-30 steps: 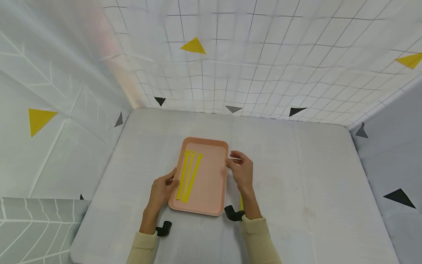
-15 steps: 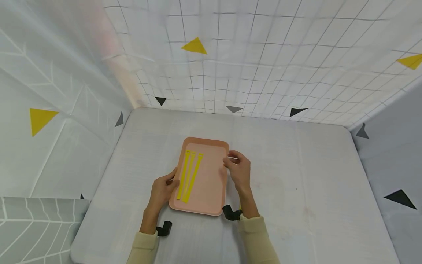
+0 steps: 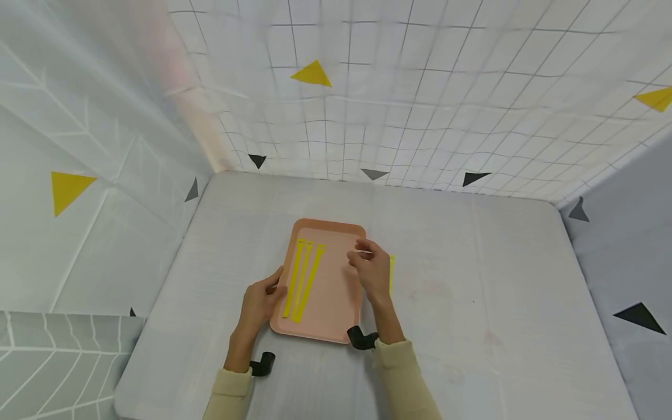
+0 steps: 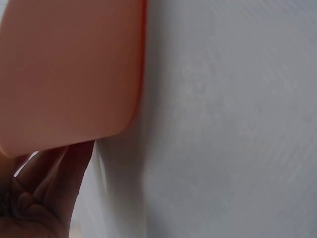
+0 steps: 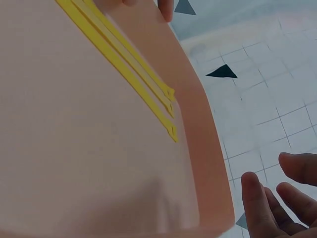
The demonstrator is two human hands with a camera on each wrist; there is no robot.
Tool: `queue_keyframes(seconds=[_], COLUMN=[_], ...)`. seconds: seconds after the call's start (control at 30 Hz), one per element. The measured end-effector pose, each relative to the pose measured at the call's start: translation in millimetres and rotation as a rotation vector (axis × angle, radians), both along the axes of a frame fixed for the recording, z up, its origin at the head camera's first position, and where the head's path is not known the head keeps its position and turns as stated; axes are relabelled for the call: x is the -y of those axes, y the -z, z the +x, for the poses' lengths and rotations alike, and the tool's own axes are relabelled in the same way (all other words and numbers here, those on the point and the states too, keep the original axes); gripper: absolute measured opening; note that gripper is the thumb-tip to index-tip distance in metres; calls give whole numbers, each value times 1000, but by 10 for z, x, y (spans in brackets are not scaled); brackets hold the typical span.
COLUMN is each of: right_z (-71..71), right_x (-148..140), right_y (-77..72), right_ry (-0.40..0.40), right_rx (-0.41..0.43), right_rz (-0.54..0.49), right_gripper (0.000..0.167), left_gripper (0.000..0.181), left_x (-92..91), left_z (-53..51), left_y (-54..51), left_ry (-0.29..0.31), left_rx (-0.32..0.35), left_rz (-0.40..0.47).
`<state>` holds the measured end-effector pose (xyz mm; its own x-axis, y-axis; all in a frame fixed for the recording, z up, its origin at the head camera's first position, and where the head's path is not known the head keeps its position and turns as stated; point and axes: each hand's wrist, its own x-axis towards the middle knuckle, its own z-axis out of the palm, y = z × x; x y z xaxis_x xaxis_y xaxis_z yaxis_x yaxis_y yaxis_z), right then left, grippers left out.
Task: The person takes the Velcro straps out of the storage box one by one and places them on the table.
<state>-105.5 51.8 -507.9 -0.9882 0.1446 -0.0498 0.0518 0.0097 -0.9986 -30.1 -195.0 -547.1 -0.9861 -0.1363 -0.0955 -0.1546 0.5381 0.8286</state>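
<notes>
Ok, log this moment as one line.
left hand: grips tray; right hand: empty, over tray edge; yellow strips: three in tray, one outside

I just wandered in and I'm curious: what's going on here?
A person has a pink tray on a table, gripping its left edge with the left hand. Three yellow strips lie side by side in the tray's left part. The right hand is over the tray's right edge, with nothing visible in its fingers. Another yellow strip shows outside the tray, partly hidden by that hand.
</notes>
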Motion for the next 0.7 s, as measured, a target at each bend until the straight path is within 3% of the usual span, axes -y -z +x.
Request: queue_keyframes(seconds=[0.4, 0.7], right_z=[4, -33], right_x=[75, 123], right_y=[-8, 120], right_ry=[-24, -34], right_rx=[15, 9], right_rz=[-17, -12], right_gripper=[34, 40], left_gripper=[55, 52], left_x=[5, 9], left_z=[-3, -13], left_y=[6, 2], left_ry=[13, 18], left_rx=[-24, -12], left_rz=[-1, -13])
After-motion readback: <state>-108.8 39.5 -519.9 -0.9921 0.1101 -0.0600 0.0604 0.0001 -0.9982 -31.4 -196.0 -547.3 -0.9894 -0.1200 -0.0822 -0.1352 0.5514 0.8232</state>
